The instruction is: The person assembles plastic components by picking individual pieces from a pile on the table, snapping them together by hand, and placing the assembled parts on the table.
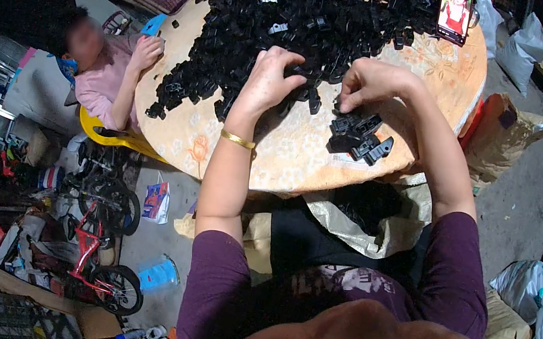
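Observation:
A large heap of small black plastic parts (264,45) covers the far and middle part of a round table (174,145) with a flowered cloth. My left hand (274,83) is at the heap's near edge, thumb and forefinger curved apart with nothing visible between them. To its right, my right hand (375,86) points down with its fingertips pinched together. Whatever is in that pinch is too small and dark to make out. Just below those fingertips lies a separate small cluster of black plastic parts (360,138), near the table's front right edge.
A phone (454,13) stands lit at the far right of the table. Another person (106,78) sits at the left, a hand on the table edge. An open woven sack (385,226) is below the front edge. Sacks (509,139) and a red bicycle (87,246) stand around.

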Demonstrator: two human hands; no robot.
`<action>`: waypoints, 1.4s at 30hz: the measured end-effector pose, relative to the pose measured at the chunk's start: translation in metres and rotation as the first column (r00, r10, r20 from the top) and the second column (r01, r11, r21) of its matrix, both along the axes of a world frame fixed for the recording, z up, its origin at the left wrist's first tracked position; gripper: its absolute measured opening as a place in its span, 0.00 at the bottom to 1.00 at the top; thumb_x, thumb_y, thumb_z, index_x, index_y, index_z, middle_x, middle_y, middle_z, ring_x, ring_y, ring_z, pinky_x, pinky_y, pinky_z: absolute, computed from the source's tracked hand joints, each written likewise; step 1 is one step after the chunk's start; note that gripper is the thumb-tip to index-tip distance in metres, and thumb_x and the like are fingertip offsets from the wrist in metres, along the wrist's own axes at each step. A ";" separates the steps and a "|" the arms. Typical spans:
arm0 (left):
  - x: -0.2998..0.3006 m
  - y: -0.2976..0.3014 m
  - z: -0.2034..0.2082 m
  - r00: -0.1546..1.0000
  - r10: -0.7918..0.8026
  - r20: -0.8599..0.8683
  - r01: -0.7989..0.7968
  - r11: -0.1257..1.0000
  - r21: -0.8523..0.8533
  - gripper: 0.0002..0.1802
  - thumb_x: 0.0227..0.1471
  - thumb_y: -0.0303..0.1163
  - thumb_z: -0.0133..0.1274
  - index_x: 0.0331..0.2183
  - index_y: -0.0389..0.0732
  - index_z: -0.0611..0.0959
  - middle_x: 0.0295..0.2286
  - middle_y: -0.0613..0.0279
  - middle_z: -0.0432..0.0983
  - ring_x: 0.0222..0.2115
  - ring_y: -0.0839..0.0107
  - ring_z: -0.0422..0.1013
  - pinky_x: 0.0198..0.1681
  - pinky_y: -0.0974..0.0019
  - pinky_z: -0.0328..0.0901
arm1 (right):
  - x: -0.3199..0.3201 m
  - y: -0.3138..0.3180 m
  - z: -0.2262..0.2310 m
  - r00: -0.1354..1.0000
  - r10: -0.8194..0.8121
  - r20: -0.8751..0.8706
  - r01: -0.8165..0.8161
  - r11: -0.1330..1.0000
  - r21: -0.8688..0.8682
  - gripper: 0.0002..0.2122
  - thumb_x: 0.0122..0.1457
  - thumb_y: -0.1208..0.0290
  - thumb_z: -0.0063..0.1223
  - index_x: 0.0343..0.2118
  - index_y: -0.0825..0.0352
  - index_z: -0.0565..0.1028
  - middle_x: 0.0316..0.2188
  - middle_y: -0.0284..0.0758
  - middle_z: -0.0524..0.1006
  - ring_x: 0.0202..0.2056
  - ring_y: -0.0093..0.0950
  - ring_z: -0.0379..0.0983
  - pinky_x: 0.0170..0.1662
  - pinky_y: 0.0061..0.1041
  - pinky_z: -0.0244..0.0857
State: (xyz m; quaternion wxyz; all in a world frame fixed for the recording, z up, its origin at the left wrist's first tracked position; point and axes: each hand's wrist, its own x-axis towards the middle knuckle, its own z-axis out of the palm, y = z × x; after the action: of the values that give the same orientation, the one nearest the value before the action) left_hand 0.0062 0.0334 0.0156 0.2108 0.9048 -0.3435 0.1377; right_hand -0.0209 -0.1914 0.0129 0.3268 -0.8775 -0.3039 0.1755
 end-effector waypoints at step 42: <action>-0.003 -0.020 -0.002 0.764 -0.410 -0.499 -0.236 0.542 -0.807 0.18 0.41 0.20 0.53 0.38 0.32 0.71 0.28 0.64 0.70 0.27 0.80 0.67 0.30 0.77 0.65 | 0.017 0.013 -0.016 0.945 -0.318 -0.072 0.283 0.689 0.667 0.23 0.50 0.68 0.52 0.48 0.73 0.64 0.34 0.38 0.73 0.25 0.18 0.68 0.29 0.17 0.65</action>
State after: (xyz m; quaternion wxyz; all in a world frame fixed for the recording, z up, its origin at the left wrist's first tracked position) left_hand 0.0033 0.0130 0.0140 0.7251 0.6606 -0.1895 -0.0437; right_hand -0.0043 -0.1782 -0.0031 0.6363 -0.7429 -0.2066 -0.0230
